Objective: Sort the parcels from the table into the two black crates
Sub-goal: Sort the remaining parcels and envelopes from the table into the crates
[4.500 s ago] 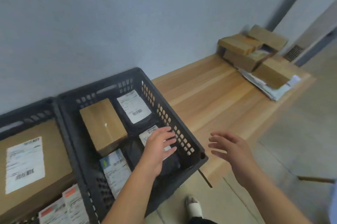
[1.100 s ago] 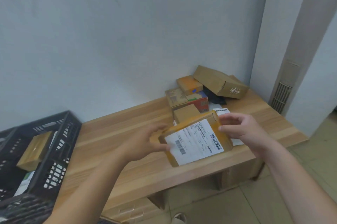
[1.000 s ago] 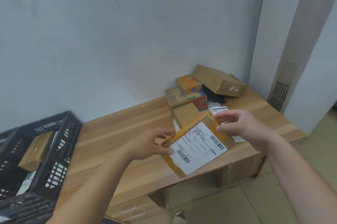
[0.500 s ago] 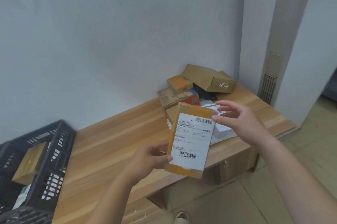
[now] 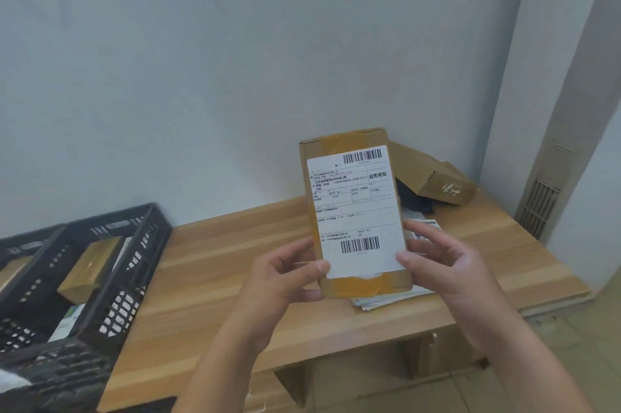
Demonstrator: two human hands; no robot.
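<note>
Head view: left grip [image 5: 282, 278] and right grip [image 5: 443, 268] pinch the upright parcel [image 5: 353, 204] by its lower side edges.

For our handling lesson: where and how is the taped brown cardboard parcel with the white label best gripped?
Take the taped brown cardboard parcel by its long side edges, from left and right near the lower end, as the left hand and right hand do. It is flat and upright; side grips should leave the white label readable.
</note>
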